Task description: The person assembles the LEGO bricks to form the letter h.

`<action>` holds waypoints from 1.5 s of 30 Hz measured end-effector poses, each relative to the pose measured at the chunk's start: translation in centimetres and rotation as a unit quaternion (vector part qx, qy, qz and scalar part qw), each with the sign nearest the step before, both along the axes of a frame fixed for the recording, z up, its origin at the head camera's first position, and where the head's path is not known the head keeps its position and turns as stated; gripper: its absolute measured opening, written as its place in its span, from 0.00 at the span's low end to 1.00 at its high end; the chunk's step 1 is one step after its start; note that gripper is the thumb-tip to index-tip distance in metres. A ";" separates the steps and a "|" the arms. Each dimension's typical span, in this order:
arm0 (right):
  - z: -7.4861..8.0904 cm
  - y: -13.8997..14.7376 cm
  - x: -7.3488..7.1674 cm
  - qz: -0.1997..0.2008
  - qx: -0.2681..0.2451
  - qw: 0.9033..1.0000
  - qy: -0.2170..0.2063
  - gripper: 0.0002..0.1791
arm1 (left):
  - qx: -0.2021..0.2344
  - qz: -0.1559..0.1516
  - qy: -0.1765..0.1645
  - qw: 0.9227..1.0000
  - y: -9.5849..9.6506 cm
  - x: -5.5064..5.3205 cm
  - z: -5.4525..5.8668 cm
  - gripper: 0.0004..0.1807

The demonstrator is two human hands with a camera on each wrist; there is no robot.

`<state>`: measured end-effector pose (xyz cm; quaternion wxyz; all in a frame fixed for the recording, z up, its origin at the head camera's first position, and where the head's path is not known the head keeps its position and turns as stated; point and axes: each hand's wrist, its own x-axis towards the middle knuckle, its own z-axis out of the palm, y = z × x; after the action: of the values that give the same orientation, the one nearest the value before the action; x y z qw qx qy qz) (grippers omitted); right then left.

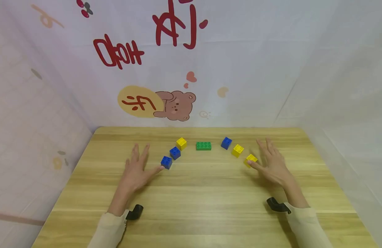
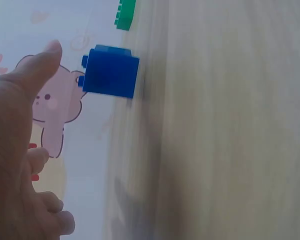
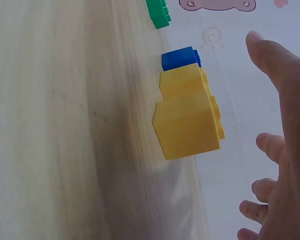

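My left hand (image 1: pixel 137 173) hovers over the table with fingers spread, its thumb close by the nearest blue brick (image 1: pixel 166 162). Behind that brick, a second blue brick (image 1: pixel 175 153) and a yellow brick (image 1: pixel 181 143) run in a slanted row. On the other side my right hand (image 1: pixel 274 164) is spread too, its thumb overlapping the nearest yellow brick (image 1: pixel 252 158) in the head view; the right wrist view shows a gap between thumb and brick (image 3: pixel 187 125). Another yellow brick (image 1: pixel 237 150) and a blue brick (image 1: pixel 226 143) continue that row. Neither hand holds anything.
A long green brick (image 1: pixel 203 146) lies between the two rows near the table's back edge. The wooden table (image 1: pixel 203 206) meets a white printed cloth (image 1: pixel 253 69) at the back, with similar cloth on both sides. Black wrist devices (image 1: pixel 135 212) stick out from both sleeves.
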<state>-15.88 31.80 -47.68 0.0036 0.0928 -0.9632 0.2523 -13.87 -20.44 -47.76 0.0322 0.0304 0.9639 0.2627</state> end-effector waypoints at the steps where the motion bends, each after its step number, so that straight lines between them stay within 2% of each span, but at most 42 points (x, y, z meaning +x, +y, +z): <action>1: -0.1 -0.1 0.0 0.001 -0.003 1.000 -0.002 0.55 | 0.006 0.001 -0.002 1.000 0.1 0.1 -0.1 0.61; 5: -0.4 -0.5 -0.2 0.002 -0.022 1.000 -0.009 0.55 | 0.038 0.009 -0.009 0.999 0.5 0.3 -0.2 0.62; 10: -0.9 -1.0 -0.3 0.005 -0.055 0.998 -0.017 0.56 | 0.102 0.014 -0.015 0.995 1.2 0.3 -0.4 0.63; 16: -1.5 -1.5 -0.1 -0.004 -0.082 0.996 -0.030 0.54 | 0.181 0.021 -0.006 0.983 2.3 0.1 -0.9 0.61; 24: -2.2 -1.5 0.0 -0.006 -0.099 0.995 -0.013 0.47 | 0.259 0.035 0.001 0.965 3.1 0.5 -1.5 0.54; 32: -2.2 -1.0 0.1 -0.008 -0.095 0.995 -0.010 0.40 | 0.281 0.047 0.007 0.958 3.6 0.7 -1.6 0.44; 39: -2.5 -0.6 0.5 -0.018 -0.083 0.996 -0.017 0.35 | 0.289 0.046 0.035 0.956 4.1 0.8 -2.5 0.36; 45: -2.3 -0.6 0.3 -0.016 -0.084 0.996 -0.008 0.29 | 0.286 0.065 0.054 0.955 4.3 0.7 -2.6 0.33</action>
<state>-15.59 31.16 -49.98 0.0079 0.0743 -0.9399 0.3331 -13.21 -16.13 -50.37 -0.0469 -0.0107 0.8488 0.5265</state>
